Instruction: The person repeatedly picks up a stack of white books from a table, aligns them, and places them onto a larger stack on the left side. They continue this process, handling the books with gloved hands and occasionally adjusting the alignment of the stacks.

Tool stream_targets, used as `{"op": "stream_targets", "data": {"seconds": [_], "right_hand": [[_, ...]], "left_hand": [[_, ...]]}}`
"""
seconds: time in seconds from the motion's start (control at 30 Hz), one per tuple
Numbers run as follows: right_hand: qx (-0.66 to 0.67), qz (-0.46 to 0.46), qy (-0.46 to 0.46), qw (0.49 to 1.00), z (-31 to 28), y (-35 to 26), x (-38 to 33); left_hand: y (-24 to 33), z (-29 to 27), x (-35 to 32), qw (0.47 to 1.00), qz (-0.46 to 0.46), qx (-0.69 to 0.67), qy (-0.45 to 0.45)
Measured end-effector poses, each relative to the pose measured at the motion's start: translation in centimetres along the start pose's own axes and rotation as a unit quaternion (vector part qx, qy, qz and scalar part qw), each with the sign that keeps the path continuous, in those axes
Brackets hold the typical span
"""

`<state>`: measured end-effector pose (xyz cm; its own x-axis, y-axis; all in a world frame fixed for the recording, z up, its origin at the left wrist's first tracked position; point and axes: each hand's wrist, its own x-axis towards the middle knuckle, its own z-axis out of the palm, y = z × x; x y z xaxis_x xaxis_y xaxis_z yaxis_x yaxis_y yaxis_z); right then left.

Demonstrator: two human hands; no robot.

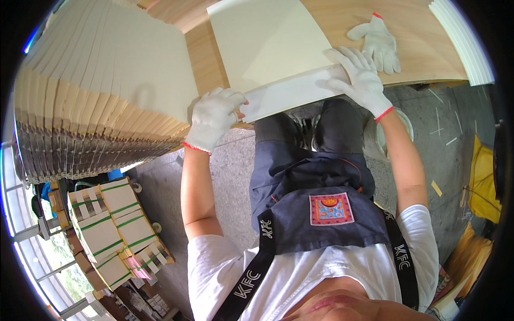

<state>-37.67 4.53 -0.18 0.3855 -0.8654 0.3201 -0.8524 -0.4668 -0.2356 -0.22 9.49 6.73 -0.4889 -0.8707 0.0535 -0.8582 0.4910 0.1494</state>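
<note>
A large cream sheet of board or paper [267,40] lies on the wooden table before me. Along its near edge runs a smooth white strip [289,92]; whether it is a folded flap or a separate piece I cannot tell. My left hand [217,115], in a white knit glove with bare fingertips, curls closed at the strip's left end. My right hand [360,80], gloved too, lies with its fingers apart over the strip's right end and the sheet's corner. Just beyond it rests a loose white glove [379,45] with a red cuff.
At the left stands a tall, fanned stack of cream boards [112,69]. White sheets [465,40] are piled at the far right. A round white container [395,134] is by my right knee. Scraps litter the grey floor [428,155]. Strapped bundles [118,230] stand at lower left.
</note>
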Motion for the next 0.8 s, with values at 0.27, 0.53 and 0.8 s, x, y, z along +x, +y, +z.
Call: {"op": "stream_targets", "data": {"seconds": [0.27, 0.53, 0.8], "right_hand": [[0.380, 0.109, 0.127, 0.910, 1.3, 2.6, -0.9], [0.482, 0.128, 0.151, 0.854, 0.3, 2.8, -1.2], [0.496, 0.103, 0.140, 0.851, 0.9, 3.4, -1.3]], "left_hand": [[6.2, 4.0, 2.6, 0.994, 0.037, 0.006, 0.101], [8.1, 4.8, 6.2, 0.997, 0.033, -0.033, 0.057], [8.9, 4.4, 7.4, 0.997, 0.064, -0.009, 0.033]]}}
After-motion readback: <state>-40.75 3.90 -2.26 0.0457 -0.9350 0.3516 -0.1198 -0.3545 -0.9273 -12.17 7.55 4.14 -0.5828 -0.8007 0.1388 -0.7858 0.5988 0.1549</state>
